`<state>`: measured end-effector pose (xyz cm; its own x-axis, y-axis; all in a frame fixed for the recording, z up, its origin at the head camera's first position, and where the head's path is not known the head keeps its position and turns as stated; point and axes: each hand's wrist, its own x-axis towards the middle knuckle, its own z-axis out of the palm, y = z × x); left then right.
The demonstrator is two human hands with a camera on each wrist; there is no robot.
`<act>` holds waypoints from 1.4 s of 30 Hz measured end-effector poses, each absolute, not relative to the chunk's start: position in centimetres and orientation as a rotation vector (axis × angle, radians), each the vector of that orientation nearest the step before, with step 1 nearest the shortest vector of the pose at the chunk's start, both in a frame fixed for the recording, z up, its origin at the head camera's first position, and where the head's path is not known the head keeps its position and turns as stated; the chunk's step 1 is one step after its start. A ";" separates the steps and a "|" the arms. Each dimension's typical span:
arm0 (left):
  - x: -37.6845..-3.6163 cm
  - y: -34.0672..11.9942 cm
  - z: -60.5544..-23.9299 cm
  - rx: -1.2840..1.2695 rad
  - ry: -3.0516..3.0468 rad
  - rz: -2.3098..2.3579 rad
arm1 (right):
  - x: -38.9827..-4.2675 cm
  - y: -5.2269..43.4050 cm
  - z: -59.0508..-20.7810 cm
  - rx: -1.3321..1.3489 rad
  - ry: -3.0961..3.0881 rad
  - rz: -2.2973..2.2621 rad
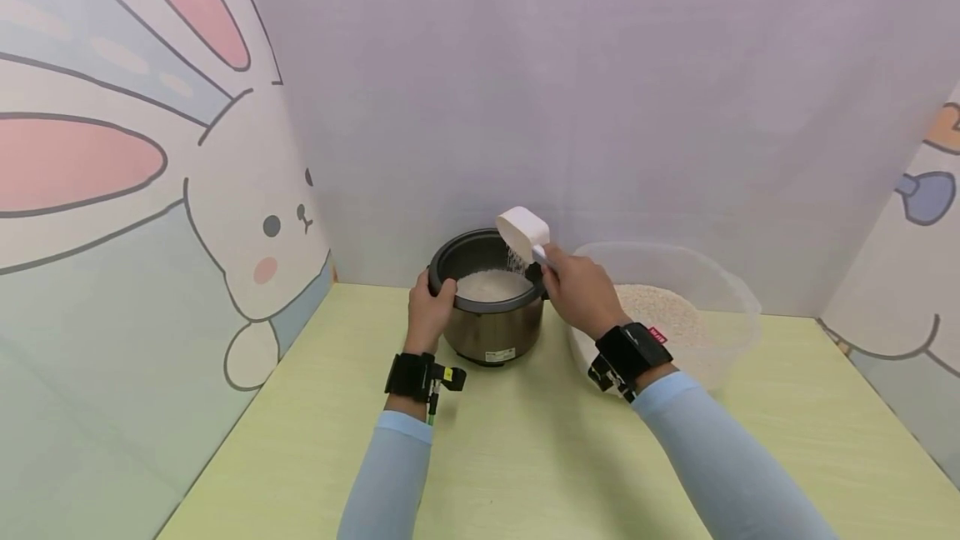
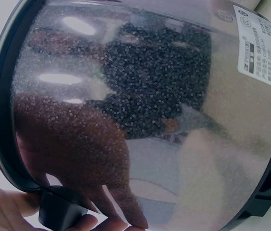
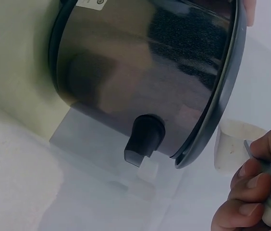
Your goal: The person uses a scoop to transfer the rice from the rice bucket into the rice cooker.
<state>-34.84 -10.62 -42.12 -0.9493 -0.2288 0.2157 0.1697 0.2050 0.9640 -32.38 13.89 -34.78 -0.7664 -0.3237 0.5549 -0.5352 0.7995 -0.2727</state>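
A rice cooker (image 1: 495,332) with a dark rim and a shiny brown body stands on the table, lidless. White rice (image 1: 491,285) lies in its pot. My left hand (image 1: 431,311) grips the cooker's left side, thumb over the rim; in the left wrist view its fingers curl at the black side handle (image 2: 61,207). With my right hand (image 1: 588,294) I hold a white measuring scoop (image 1: 525,227) by its handle, tilted above the pot. Grains fall from the scoop into the cooker. The right wrist view shows fingers curled round the scoop's handle.
A clear plastic tub (image 1: 738,298) of rice grains (image 1: 660,311) stands right of the cooker, partly behind my right forearm. The pale yellow-green table (image 1: 495,457) meets a lilac backdrop (image 1: 450,90) close behind the cooker. Panels with cartoon rabbits flank both sides.
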 end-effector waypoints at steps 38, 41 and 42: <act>-34.8 -10.7 -42.2 0.061 -2.196 -1.776 | -32.5 20.3 -37.2 0.597 -2.454 0.623; -34.8 -10.7 -42.2 0.056 -2.196 -1.779 | -32.5 22.2 -37.5 0.582 -2.471 0.602; -34.8 -10.7 -42.2 0.054 -2.194 -1.781 | -32.4 22.8 -37.6 0.577 -2.476 0.591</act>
